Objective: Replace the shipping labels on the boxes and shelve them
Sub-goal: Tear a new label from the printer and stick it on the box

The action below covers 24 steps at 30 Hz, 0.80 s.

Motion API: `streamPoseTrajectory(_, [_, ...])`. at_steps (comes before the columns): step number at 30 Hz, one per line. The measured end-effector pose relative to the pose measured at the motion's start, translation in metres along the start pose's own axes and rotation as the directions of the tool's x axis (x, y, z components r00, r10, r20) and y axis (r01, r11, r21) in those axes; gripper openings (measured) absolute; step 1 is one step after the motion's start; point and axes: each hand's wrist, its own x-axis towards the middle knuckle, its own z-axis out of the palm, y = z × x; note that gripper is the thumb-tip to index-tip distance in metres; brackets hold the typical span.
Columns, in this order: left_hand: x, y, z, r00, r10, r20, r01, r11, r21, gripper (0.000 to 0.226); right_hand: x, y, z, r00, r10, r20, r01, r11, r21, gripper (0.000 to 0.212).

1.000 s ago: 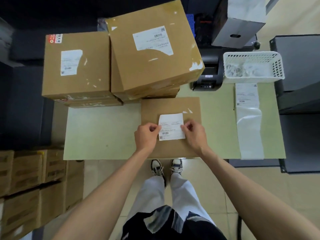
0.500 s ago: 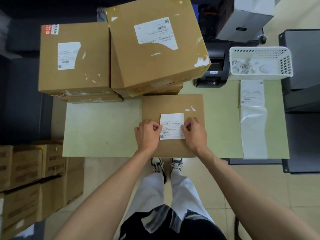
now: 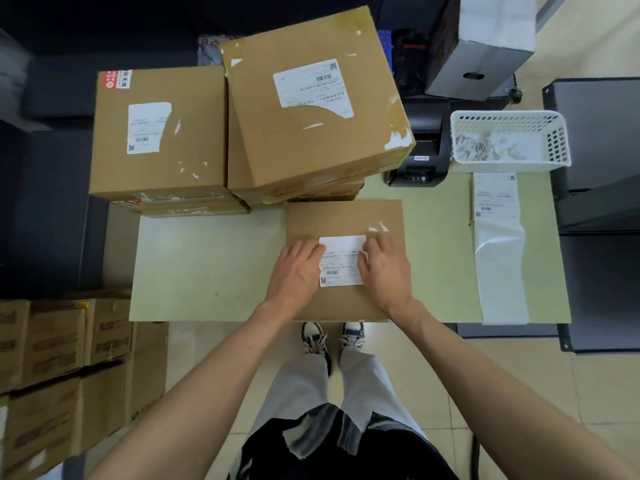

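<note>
Bare table [image 3: 207, 265] lies left of the box [image 3: 343, 216] at its front edge. Left hand [image 3: 294, 271] and right hand [image 3: 384, 268] press flat, fingers straight, on the label's [image 3: 341, 261] side edges.

Flat box [image 3: 346, 216] brown cardboard, its label [image 3: 341, 259] white with black print and barcode; stacked boxes [image 3: 311, 109] the same brown, with torn white labels; left box [image 3: 159, 133] has a red sticker [image 3: 116, 79] at one corner; table [image 3: 207, 265] pale green; basket [image 3: 509, 140] white, perforated; printer [image 3: 420, 157] black; label strip [image 3: 498, 244] white; trousers [image 3: 360, 386] light grey; shoes [image 3: 315, 341] black and white; floor [image 3: 519, 375] beige tile.
</note>
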Motion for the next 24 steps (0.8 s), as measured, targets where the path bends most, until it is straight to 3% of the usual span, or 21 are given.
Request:
streamPoseTrajectory(3, [0.007,0.005,0.003,0.966,0.178,0.186,-0.193,0.979,0.067,0.068,0.004,-0.009,0.001,0.967,-0.237,0.091,0.245,0.966,-0.084,0.031])
streamPoseTrajectory(7, [0.012,0.012,0.0,0.927,0.073,0.368,-0.133,0.981,0.14,0.072,0.005,-0.007,-0.001,0.924,-0.253,0.285,0.302,0.942,-0.144,0.054])
streamPoseTrajectory(13, [0.002,-0.007,-0.004,0.932,0.043,0.359,-0.11,0.98,0.168,0.065,0.002,0.017,-0.006,0.913,-0.248,0.324,0.329,0.917,-0.226,0.046])
streamPoseTrajectory(21, [-0.003,-0.002,-0.005,0.931,-0.036,0.362,-0.048,0.974,0.222,0.063,-0.005,0.02,-0.008,0.911,-0.158,0.381,0.282,0.913,-0.295,0.059])
streamPoseTrajectory(24, [-0.003,0.001,-0.011,0.928,-0.029,0.372,-0.06,0.972,0.226,0.064,-0.003,0.016,-0.011,0.911,-0.159,0.381,0.279,0.917,-0.286,0.052])
